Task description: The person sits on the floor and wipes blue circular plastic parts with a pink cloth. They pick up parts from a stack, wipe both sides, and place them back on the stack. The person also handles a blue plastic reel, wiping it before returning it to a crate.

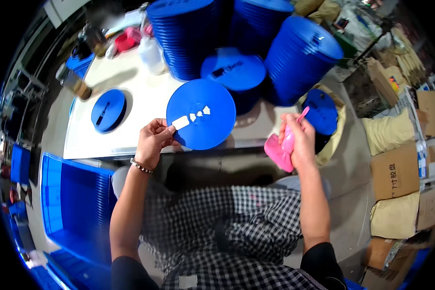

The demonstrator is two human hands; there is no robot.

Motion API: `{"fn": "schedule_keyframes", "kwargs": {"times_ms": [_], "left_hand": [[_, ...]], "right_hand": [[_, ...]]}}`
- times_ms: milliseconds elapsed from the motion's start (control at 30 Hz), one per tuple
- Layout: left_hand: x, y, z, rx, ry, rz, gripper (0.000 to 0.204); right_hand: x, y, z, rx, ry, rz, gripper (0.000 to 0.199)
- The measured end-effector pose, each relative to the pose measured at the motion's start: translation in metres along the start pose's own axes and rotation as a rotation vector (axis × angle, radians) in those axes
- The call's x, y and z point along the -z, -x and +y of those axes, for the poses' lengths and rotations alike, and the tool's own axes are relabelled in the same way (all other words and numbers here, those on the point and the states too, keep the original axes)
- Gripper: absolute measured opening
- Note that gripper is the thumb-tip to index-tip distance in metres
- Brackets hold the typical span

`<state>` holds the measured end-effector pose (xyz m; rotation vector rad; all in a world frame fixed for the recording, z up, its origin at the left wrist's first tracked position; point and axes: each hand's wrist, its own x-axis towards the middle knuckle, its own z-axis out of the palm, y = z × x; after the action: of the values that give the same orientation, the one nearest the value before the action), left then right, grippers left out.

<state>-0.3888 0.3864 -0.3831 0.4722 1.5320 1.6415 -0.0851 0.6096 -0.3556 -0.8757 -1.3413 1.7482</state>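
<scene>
My left hand (155, 140) pinches the lower left edge of a round blue plastic reel (203, 133) between thumb and fingers. The reel is held up over the table's front edge, its flat face toward me. A row of white shapes shows across its middle; whether these are slots or patches, I cannot tell. Bunched in my closed right hand (299, 137) is a pink cloth (281, 153), with a strip of it sticking out at the top. This hand is right of the reel, just past the table's front edge.
Tall stacks of blue reels (302, 58) stand at the back of the white table (79, 137). Another reel (108, 110) lies at left, near a jar (72, 82) and a white bottle (151, 55). Blue crates (53, 193) are lower left; an open sack (337, 140) and cartons (396, 171) are right.
</scene>
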Motion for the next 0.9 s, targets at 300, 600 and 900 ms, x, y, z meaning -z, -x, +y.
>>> {"fn": "schedule_keyframes", "kwargs": {"times_ms": [300, 600, 900], "left_hand": [[-0.008, 0.085, -0.081, 0.193, 0.216, 0.192, 0.012], [-0.018, 0.092, -0.078, 0.181, 0.351, 0.064, 0.015], [-0.022, 0.097, -0.075, 0.175, 0.274, 0.063, 0.015]], "right_hand": [[-0.073, 0.003, 0.032, 0.258, 0.156, -0.243, 0.024], [-0.149, 0.015, 0.092, 0.827, 0.572, -0.369, 0.008], [-0.199, -0.049, 0.094, 0.845, 0.619, -0.331, 0.011]]}}
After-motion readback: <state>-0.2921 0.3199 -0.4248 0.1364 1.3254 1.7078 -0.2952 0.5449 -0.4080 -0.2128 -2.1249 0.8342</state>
